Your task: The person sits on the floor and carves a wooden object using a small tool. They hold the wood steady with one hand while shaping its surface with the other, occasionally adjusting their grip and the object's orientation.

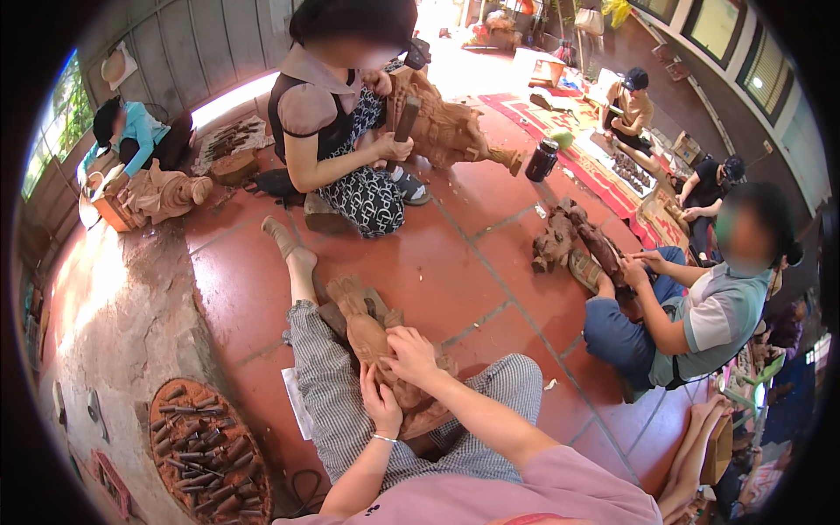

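A light brown wooden carving [366, 337] lies across my lap, its narrower end pointing away between my legs. My left hand [381, 404] rests against its near left side, fingers bent along the wood and steadying it. Just above and to the right, my right hand [409, 355] presses on the carving's upper surface with its fingers bent and close together. Anything pinched under those fingertips is too small or hidden to make out. The lower part of the carving is partly covered by my right forearm.
A round tray [166, 389] of chisels stands at my lower left. Ahead, a person holds a mallet [407, 120] by a large carved figure [437, 122]. A black flask [542, 161] stands on the red tiles [437, 271]. To the right, another person works on a dark carving [595, 241].
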Available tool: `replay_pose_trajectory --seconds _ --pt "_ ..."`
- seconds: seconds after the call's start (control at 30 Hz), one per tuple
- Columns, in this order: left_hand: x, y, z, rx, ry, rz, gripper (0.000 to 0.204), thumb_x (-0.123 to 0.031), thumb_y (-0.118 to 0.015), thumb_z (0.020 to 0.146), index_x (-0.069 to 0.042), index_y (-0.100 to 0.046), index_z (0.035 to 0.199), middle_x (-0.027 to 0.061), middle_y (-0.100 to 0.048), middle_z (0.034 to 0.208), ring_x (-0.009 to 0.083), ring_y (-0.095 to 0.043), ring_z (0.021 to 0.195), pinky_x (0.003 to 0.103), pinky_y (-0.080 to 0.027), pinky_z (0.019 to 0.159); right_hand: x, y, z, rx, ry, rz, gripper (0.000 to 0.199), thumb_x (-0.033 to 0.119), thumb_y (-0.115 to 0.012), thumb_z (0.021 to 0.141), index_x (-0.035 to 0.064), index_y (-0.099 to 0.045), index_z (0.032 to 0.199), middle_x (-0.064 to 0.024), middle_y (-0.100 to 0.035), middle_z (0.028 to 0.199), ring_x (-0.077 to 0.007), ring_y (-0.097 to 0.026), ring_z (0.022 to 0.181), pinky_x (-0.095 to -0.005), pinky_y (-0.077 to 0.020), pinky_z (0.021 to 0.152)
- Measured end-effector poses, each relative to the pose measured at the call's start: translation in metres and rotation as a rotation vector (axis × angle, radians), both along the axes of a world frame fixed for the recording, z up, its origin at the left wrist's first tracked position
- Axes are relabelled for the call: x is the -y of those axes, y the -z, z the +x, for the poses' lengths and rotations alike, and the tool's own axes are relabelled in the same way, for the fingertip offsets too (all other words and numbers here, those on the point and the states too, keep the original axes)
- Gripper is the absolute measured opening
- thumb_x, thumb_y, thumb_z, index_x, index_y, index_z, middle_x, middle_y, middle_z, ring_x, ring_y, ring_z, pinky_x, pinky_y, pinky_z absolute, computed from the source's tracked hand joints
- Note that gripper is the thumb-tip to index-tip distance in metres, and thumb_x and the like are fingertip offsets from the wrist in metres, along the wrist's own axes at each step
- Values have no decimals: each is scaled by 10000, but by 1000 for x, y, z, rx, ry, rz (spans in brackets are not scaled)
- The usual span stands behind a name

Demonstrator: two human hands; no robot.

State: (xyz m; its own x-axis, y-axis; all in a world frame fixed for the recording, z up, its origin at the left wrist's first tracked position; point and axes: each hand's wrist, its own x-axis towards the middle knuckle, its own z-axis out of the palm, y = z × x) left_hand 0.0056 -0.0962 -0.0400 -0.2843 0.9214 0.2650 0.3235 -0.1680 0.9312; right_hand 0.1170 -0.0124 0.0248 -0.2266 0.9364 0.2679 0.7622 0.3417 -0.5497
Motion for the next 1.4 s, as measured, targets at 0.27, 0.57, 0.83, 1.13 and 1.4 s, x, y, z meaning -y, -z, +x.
replay_pose_trajectory --seconds 0.27,0.57,0.83,1.13,1.4 --pt "2 -1 -3 5 5 -21 446 -118 -468 953 35 -530 1366 267 -449 1492 422 -437 1370 442 -330 1156 -12 8 31 -72 -234 -208 322 199 -827 681 44 -545 687 -170 -569 1391 -383 -556 1205 -420 -486 982" --pt "1 5 -4 -11 9 2 445 -124 -473 944 23 -535 1359 257 -436 1504 415 -455 1364 438 -371 1133 -20 6 27 19 -202 -12 296 155 -840 724 40 -569 748 -104 -654 1249 -290 -616 1006 -374 -526 838" --pt "1 4 -5 -34 -10 9 457 -174 -475 949 11 -541 1361 258 -441 1500 421 -462 1357 446 -401 1113 -42 -7 87 -721 1 -805 159 63 -759 880 4 -613 868 -124 -682 1114 -120 -650 995 -254 -546 779" --pt "0 3 -4 -8 -9 -1 459 -153 -482 931 12 -548 1354 268 -440 1497 423 -465 1357 449 -400 1114 -43 9 46 -266 -141 -409 342 94 -878 735 28 -543 749 -31 -571 1095 -99 -574 908 -267 -508 751" --pt "0 3 -1 -29 -41 14 468 -147 -486 907 12 -558 1342 276 -461 1477 425 -479 1344 451 -411 1105 -47 14 53 -321 -233 -419 386 140 -890 693 25 -523 727 -123 -591 1373 -248 -656 1006 -375 -562 807"
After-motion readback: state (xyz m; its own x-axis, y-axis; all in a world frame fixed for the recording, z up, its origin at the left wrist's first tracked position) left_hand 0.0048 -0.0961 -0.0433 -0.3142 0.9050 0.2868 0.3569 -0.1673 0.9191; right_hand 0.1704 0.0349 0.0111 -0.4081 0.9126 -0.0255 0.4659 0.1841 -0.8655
